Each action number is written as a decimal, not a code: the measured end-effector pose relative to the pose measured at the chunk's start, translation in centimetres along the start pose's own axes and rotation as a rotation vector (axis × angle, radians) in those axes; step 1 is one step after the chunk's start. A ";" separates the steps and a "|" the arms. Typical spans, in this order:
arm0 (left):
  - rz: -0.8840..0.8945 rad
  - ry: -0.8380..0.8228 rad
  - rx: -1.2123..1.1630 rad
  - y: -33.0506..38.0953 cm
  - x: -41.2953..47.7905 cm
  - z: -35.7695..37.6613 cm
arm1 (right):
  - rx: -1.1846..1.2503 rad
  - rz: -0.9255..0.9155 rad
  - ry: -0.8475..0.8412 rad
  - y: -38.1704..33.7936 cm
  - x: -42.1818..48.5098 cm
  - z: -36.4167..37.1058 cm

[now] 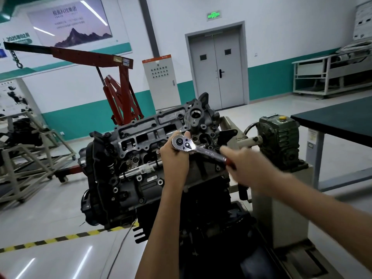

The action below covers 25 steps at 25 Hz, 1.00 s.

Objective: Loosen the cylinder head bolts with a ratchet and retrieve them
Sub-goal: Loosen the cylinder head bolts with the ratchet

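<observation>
Forearms, two, bare, entering from the bottom edge. Left grip: fingers curled up round the head of the ratchet, steadying it from below over the right-hand part of the cylinder head. Right grip: closed on the ratchet's red handle, well out from the head end. Chrome bar: lies loose across the cylinder head, just left of the left grip. Risks, as judged: a pull with the ratchet tilted could cam the socket off the bolt and round it, throwing knuckles against the casting; a jolt could roll the loose chrome bar off the engine. Not determinable: socket and bolt, both hidden beneath the ratchet head and left fingers; which bolts are already loosened; right fingers, smeared by motion blur; lower engine, dark and partly cut off.
</observation>
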<state>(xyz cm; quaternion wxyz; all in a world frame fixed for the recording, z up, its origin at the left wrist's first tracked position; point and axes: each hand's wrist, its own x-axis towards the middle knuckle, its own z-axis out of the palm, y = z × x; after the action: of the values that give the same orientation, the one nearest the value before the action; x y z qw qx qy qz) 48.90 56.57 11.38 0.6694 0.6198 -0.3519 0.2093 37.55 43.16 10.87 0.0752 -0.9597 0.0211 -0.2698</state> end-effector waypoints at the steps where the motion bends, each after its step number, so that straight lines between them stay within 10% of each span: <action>1: 0.002 -0.006 0.014 0.0 0.1 -0.1 | -0.128 -0.047 0.018 1.0 1.3 -1.4; 4: -0.009 -0.016 0.002 0.0 -0.1 -0.5 | -0.169 -0.041 0.087 1.0 1.4 -1.2; 12: 0.111 0.086 0.001 -0.3 0.5 0.0 | 0.741 0.329 0.128 -11.9 -3.5 8.1; 21: 0.015 0.004 0.005 0.0 0.2 -0.4 | -0.180 -0.093 0.091 1.4 1.8 -2.3; 25: 0.040 -0.014 0.031 -0.1 0.0 0.0 | 0.114 0.107 0.170 -2.0 -2.1 2.6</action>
<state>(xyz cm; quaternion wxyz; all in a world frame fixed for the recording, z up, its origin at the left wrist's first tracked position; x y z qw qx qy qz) 48.97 56.59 11.32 0.6532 0.6243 -0.3655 0.2237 37.14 45.69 7.92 0.1419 -0.9250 0.0631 -0.3467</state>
